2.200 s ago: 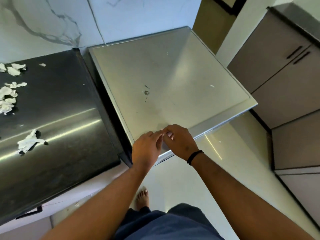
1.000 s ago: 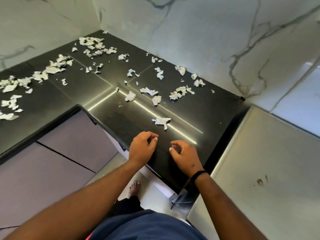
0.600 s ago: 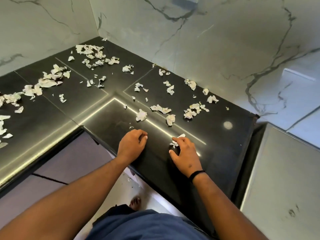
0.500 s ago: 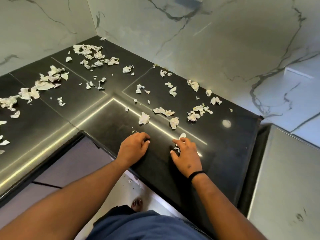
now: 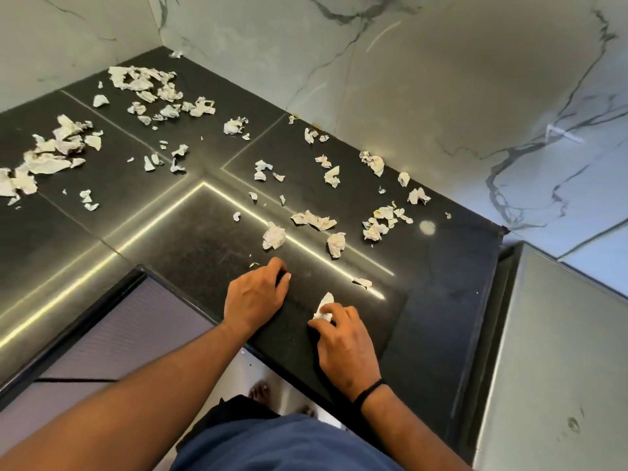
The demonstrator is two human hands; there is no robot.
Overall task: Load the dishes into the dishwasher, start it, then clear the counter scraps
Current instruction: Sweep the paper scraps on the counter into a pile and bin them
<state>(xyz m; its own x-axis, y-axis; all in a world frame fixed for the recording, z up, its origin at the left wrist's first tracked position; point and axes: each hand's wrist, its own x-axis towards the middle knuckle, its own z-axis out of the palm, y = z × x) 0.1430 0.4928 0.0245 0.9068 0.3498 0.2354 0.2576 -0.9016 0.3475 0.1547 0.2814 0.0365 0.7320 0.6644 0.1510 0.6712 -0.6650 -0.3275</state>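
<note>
The black surface [image 5: 441, 300] fills the corner between the marble walls, and many white scraps [image 5: 312, 220] lie spread over it, from the far corner to near the front edge. The left hand [image 5: 255, 295] rests on the surface with fingers curled and seems to hold nothing. The right hand [image 5: 343, 336] pinches 1 crumpled scrap [image 5: 324, 305] near the edge. The scraps look light, soft and thin, so it is probably best to pinch each at its raised folds.

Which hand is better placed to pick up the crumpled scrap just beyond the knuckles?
Left. The left hand lies nearest that crumpled scrap and holds nothing visible; the right hand already pinches a scrap.
</note>
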